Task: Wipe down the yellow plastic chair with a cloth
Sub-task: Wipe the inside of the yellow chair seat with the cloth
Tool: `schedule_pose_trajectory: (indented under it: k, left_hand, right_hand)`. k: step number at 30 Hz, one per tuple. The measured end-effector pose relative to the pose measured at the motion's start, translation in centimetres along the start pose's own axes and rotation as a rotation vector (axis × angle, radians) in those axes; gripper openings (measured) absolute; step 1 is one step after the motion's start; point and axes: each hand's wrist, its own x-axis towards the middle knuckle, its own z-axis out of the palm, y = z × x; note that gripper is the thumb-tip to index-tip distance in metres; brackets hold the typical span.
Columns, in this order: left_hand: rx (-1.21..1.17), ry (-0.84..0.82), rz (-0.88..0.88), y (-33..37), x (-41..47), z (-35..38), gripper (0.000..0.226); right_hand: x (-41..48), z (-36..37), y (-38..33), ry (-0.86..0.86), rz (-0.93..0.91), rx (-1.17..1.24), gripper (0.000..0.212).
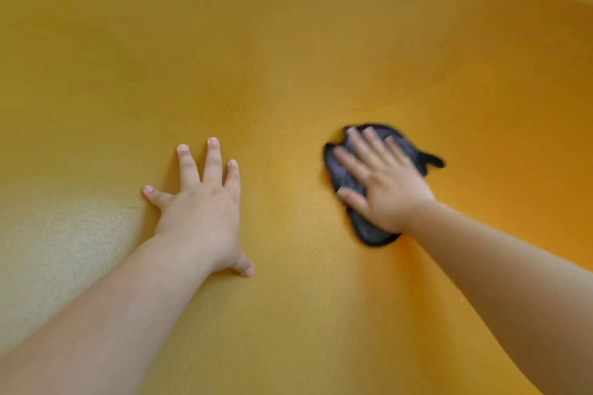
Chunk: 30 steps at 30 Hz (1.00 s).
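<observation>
**Flat palm on a loose cloth: where this can slip**

Nothing is clamped. I see the right hand [385,183] lying flat on the dark cloth [372,234], fingers straight and spread, pressing it against the yellow plastic chair [288,58] rather than curling round it. The cloth sits bunched under the palm on the curved inner shell, to the right of centre, with a loose tail poking out on its far side. The left hand [199,205] is also splayed open, flat on the bare shell well apart from the cloth, and I judge it to be bracing.

My main worry is friction alone holding that cloth. On a sloped, smooth shell a quick stroke could let the palm slide off it and leave the wad behind. Bunched as it is, it also covers little surface, so streaks or missed bands seem likely. The right hand is blurred, so I cannot tell how much of the thumb pins the edge. If the bracing hand skids, I expect the whole stance to lurch.
</observation>
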Motion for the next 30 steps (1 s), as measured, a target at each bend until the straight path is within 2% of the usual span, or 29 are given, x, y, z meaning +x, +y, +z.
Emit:
schedule_pose_trajectory:
  k: [3, 5, 6, 7, 9, 11, 13, 17, 21, 26, 30]
  left_hand:
    - [0.002, 0.002, -0.003, 0.1, 0.1, -0.1, 0.166]
    - [0.007, -0.002, -0.006, 0.2, 0.0, -0.2, 0.167]
    - [0.018, -0.003, -0.010, 0.3, 0.0, -0.3, 0.167]
    - [0.035, -0.003, -0.019, 0.3, -0.2, -0.4, 0.166]
    - [0.079, 0.005, -0.041, 0.5, -0.4, -0.9, 0.163]
    - [0.100, 0.036, -0.066, 1.0, -0.5, -1.6, 0.154]
    - [0.112, 0.115, -0.039, 2.4, -0.3, -2.8, 0.147]
    - [0.158, 0.275, 0.123, 7.9, 2.0, -5.2, 0.148]
    - [0.252, 0.246, 0.165, 11.6, 5.0, -6.0, 0.161]
    - [0.291, 0.224, 0.156, 12.0, 5.9, -5.2, 0.164]
    - [0.269, 0.210, 0.163, 11.8, 6.3, -5.0, 0.165]
  right_hand:
    - [1.4, -0.8, 1.1, 0.020, 0.381, -0.015, 0.077]
    - [2.6, -0.8, -2.8, 0.035, 0.609, 0.110, 0.082]
    - [2.9, -0.9, -5.4, 0.027, 0.652, 0.179, 0.085]
    - [2.8, -1.0, -8.1, 0.013, 0.602, 0.222, 0.087]
    - [1.1, -1.1, -11.4, -0.050, 0.297, 0.257, 0.083]
    - [-0.9, -1.4, -10.5, -0.110, 0.013, 0.257, 0.077]
    - [-2.4, -1.4, -6.6, -0.144, -0.060, 0.198, 0.073]
    - [-3.5, -1.4, 1.7, -0.178, 0.188, -0.010, 0.079]
    - [-3.1, -2.1, 6.8, -0.051, 0.412, -0.167, 0.090]
    - [1.6, -4.9, 11.6, 0.192, 0.494, -0.297, 0.092]
    - [6.8, -6.4, 11.2, 0.342, 0.566, -0.205, 0.091]
